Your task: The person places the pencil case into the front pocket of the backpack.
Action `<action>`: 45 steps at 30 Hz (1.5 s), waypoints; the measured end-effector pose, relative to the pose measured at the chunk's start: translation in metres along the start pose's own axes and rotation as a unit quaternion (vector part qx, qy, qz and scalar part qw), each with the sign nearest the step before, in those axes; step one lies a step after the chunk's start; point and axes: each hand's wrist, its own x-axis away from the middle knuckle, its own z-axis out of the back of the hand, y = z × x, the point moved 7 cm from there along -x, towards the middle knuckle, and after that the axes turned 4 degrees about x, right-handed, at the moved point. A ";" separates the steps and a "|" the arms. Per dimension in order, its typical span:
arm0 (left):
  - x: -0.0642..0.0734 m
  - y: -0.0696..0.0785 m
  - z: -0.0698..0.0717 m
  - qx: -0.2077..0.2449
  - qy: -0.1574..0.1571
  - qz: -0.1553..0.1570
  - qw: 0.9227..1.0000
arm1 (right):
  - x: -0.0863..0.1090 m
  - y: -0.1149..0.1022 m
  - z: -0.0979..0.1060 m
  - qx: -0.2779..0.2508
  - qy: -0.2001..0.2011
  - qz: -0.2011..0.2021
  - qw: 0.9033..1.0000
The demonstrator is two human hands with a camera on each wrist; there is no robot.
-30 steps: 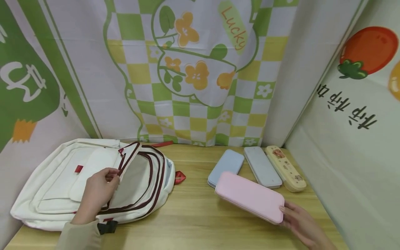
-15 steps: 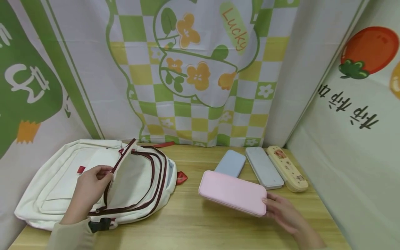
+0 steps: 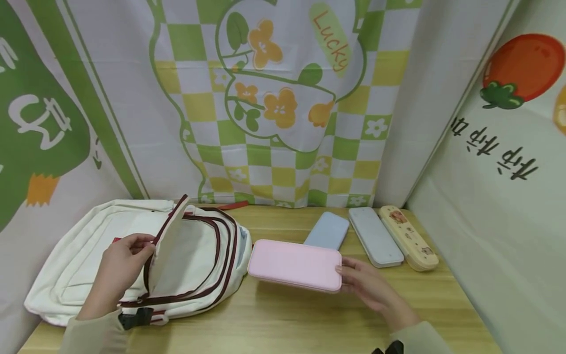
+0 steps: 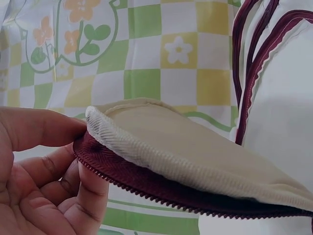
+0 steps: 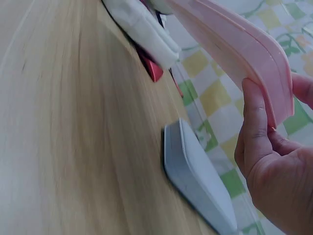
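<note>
A white backpack (image 3: 97, 231) with dark red zippers lies at the left of the table. My left hand (image 3: 126, 263) pinches the zippered edge of its front flap (image 3: 165, 246) and holds it raised, so the pocket gapes. In the left wrist view, thumb and fingers grip the maroon zipper tape (image 4: 142, 183). My right hand (image 3: 367, 285) grips the right end of a pink pencil case (image 3: 295, 265), held above the table beside the bag's right side. In the right wrist view, fingers and thumb clasp the end of the pink case (image 5: 234, 49).
Behind the pink case lie a blue case (image 3: 328, 230), a grey-white case (image 3: 376, 237) and a yellow case with bear pictures (image 3: 409, 238). A black buckle (image 3: 134, 318) hangs at the bag's front. Printed curtains (image 3: 283, 172) enclose the wooden table (image 3: 265, 324).
The pink pencil case has travelled left with my right hand, from near the other cases to the backpack's edge. My left hand has drawn the flap a little left and more upright.
</note>
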 end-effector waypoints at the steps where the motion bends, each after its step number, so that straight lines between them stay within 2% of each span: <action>1: 0.000 0.000 0.000 0.001 -0.001 0.001 1.000 | -0.004 -0.002 -0.005 0.000 -0.006 0.000 1.000; 12: -0.005 0.006 -0.002 0.008 -0.006 -0.003 1.000 | -0.039 -0.011 -0.050 -0.013 -0.026 -0.001 1.000; 19: -0.009 0.008 0.000 0.042 -0.038 0.021 0.998 | -0.060 -0.012 -0.070 -0.014 -0.022 -0.013 1.000; 26: -0.005 0.003 0.002 0.046 -0.042 0.035 0.997 | -0.083 -0.005 -0.099 -0.015 -0.029 -0.033 0.999; 36: -0.004 0.001 0.000 0.053 -0.034 0.031 0.998 | -0.107 0.003 -0.130 -0.011 -0.004 -0.061 0.998; 45: -0.003 0.000 -0.002 0.058 -0.040 0.037 0.997 | -0.120 0.010 -0.157 -0.030 0.010 -0.057 0.998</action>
